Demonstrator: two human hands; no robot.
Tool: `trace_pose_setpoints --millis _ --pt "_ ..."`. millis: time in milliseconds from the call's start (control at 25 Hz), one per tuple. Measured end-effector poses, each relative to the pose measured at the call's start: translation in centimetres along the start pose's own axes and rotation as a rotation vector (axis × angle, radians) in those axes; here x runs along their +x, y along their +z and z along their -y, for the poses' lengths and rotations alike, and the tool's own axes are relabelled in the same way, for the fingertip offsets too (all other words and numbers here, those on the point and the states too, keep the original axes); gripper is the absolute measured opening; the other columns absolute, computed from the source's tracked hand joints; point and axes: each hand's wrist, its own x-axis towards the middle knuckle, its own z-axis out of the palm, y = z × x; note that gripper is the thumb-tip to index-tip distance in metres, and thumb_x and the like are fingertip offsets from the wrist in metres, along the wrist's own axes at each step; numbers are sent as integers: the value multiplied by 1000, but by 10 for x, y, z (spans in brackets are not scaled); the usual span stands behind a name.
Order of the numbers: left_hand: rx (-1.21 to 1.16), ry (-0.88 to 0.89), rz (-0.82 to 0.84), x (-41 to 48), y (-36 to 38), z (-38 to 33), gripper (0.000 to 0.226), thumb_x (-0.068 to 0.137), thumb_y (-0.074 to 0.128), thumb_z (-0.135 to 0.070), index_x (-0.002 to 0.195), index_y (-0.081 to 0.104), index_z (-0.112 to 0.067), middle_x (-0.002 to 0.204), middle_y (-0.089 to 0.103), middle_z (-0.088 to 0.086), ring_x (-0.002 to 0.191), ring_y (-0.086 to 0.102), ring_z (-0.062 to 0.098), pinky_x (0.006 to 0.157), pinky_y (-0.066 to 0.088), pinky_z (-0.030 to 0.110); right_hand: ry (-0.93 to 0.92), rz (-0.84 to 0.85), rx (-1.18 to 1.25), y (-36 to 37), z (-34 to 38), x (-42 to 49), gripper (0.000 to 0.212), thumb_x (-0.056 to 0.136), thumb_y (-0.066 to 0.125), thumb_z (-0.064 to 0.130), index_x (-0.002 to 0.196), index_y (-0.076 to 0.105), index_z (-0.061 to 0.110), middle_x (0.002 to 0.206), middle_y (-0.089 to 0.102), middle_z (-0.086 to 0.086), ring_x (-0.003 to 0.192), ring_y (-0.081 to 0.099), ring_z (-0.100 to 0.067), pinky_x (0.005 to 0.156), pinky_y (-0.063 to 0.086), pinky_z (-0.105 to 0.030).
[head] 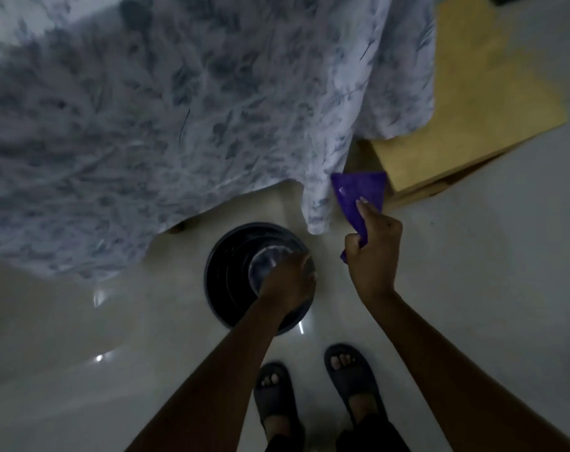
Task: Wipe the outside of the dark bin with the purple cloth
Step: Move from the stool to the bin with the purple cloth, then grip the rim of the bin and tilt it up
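A patterned bedsheet (pixel 186 119) hangs over the pale floor (pixel 472 288), its hem falling just behind the dark bin (pixel 225 275); a yellow board (pixel 472 102) lies to the right. The bin stands on the floor ahead of two slippered feet (pixel 313 396). The left hand (pixel 287 282) reaches down over the bin's rim, fingers curled on something clear there. The right hand (pixel 371 252), raised beside the bin and clear of it, pinches the purple cloth (pixel 358 197), which sticks up before the sheet's corner.
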Motion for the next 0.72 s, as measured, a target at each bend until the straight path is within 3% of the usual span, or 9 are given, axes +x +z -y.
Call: trace_pose_setpoints --millis 120,240,320,400,560,640,720 --pt "-56 -35 22 -2 33 36 48 95 53 -30 139 45 -13 138 55 8 124 53 24 105 42 33 73 21 121 38 -1 -28 56 76 52 -2 131 55 10 116 63 -9 98 61 -22 81 52 -26" --pt "-50 13 46 6 80 66 42 93 54 -32 130 51 -11 131 58 9 120 56 24 99 44 32 48 62 172 74 -20 -56 54 73 50 -8 123 60 7 100 66 -5 82 61 -12 71 53 -19" --pt "-21 79 44 16 114 81 43 90 57 -37 123 53 -9 121 62 10 110 59 27 88 49 35 81 114 186 96 -42 -72 53 75 51 -5 125 60 8 102 65 -3 83 61 -11 72 53 -18" --pt "88 87 27 23 145 92 47 91 55 -35 127 49 -6 123 60 12 110 59 29 86 50 37 122 166 189 113 -65 -86 50 79 51 2 127 59 14 106 66 -1 87 62 -11 73 55 -19" --pt "258 137 -168 27 170 103 32 97 37 -9 127 46 -1 113 67 20 97 65 34 81 50 40 122 204 257 124 -78 -91 44 81 50 1 121 61 15 92 68 1 75 63 -5 62 50 -12" --pt "155 135 -297 22 147 105 35 97 40 -10 131 41 -6 106 69 19 90 68 34 78 53 41 146 200 278 125 -74 -85 44 80 49 3 120 62 16 90 67 -1 69 62 -8 57 50 -17" --pt "58 70 -456 13 114 114 32 98 45 -20 129 43 -11 105 70 16 91 69 33 81 55 41 133 193 311 124 -64 -82 45 80 51 5 122 61 18 96 67 0 75 62 -7 59 47 -13"
